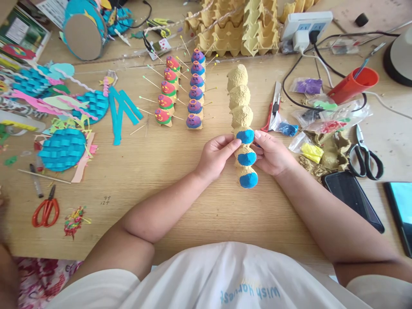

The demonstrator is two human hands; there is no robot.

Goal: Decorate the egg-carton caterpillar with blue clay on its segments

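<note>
A strip of egg carton [240, 116] with several bumps runs lengthwise in front of me. Its three nearest bumps carry smooth blue clay [247, 159] on part of their surface, and the farther ones are bare tan pulp. My left hand [216, 155] grips the strip from its left side, thumb beside the farthest blue patch. From the other side my right hand [273, 152] pinches the same bump, thumb at the edge of the blue; its other fingers are partly hidden behind the strip. Farther left stand a red-and-green carton caterpillar [168, 89] and a purple-and-blue carton caterpillar [195, 92], with pin-like sticks.
On the right lie a utility knife [274, 105], a bag of blue clay [287, 128], yellow clay [312, 152], black scissors [363, 156], a phone [352, 199] and a red cup [354, 84]. Egg trays [222, 36] lie behind. Woven blue paper crafts [62, 149] and orange scissors [46, 211] occupy the left.
</note>
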